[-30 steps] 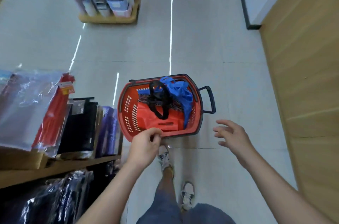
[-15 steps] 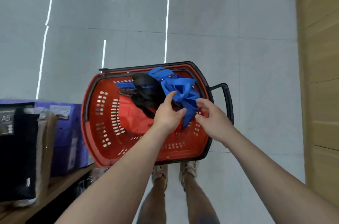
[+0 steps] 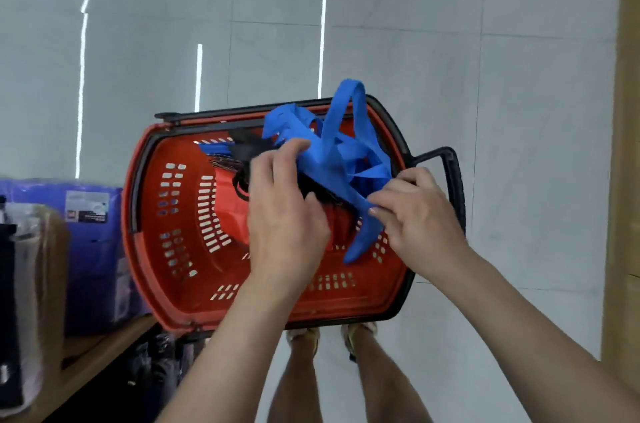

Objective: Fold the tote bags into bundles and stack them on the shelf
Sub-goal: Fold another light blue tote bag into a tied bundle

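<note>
A red plastic basket [image 3: 180, 249] with a black rim and handle stands on the floor below me. A crumpled blue tote bag [image 3: 332, 159] rises out of it, its straps looping up over the far rim. My left hand [image 3: 280, 214] grips the blue bag's left side, over a black tote bag [image 3: 247, 148] and a red tote bag [image 3: 228, 211] lying in the basket. My right hand [image 3: 415, 214] pinches a blue strap at the bag's right end.
A wooden shelf [image 3: 100, 350] at the left carries packaged goods, among them a purple pack [image 3: 90, 249]. A wooden panel [image 3: 623, 180] runs along the right edge. Grey tiled floor [image 3: 519, 110] surrounds the basket. My legs and shoes show beneath it.
Both hands have reached down into the basket and taken hold of the blue tote bag, and it has lifted above the rim. The view has tilted down and closer.
</note>
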Motion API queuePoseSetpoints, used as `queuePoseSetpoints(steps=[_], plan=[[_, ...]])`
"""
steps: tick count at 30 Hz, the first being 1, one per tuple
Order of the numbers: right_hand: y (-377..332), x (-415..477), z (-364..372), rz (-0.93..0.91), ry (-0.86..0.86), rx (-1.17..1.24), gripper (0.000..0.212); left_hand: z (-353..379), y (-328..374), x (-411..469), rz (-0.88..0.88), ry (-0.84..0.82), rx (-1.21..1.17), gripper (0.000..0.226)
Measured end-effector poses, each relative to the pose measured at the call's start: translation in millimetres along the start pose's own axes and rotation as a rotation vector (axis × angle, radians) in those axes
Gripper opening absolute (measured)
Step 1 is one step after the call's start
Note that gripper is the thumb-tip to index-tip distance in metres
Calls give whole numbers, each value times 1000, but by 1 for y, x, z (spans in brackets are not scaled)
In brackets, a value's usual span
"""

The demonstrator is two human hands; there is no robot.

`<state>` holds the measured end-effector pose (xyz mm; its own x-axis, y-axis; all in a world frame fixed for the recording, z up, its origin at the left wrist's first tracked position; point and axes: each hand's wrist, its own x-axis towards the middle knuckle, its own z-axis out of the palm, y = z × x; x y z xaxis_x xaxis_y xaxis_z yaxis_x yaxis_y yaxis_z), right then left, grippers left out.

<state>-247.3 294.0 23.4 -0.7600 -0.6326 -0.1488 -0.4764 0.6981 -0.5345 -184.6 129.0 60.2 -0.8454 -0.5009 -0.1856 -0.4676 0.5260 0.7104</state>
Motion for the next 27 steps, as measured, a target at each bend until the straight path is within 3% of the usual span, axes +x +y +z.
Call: queuePoseSetpoints(steps=[2,5,7,10,12,16,21,23,25,27], plan=[[-21,1,-36,-119,-27,16,30,-21,21,-7,222,-22,227,62],[-55,4,-90,-219,11,67,26,-43,48,-8,439,-246,355,57],[-76,3,-130,-224,134,114,17,-67,67,-3,476,-281,357,48],[-105,1,-183,-155,268,277,17,-114,104,6,506,-193,264,28],[-123,-1,-217,-74,312,374,33,-147,141,8,415,-143,103,27],[-152,-24,-275,110,142,342,101,-207,207,17,71,70,-169,15],[-217,-75,-288,81,-167,238,127,-251,259,5,-181,17,-567,19],[-241,-87,-276,27,-162,231,124,-253,272,-11,-258,62,-737,16],[-250,-94,-267,-50,65,336,95,-256,280,-25,-314,118,-873,16],[-242,-96,-273,13,284,486,68,-263,282,-39,-279,71,-1039,13]])
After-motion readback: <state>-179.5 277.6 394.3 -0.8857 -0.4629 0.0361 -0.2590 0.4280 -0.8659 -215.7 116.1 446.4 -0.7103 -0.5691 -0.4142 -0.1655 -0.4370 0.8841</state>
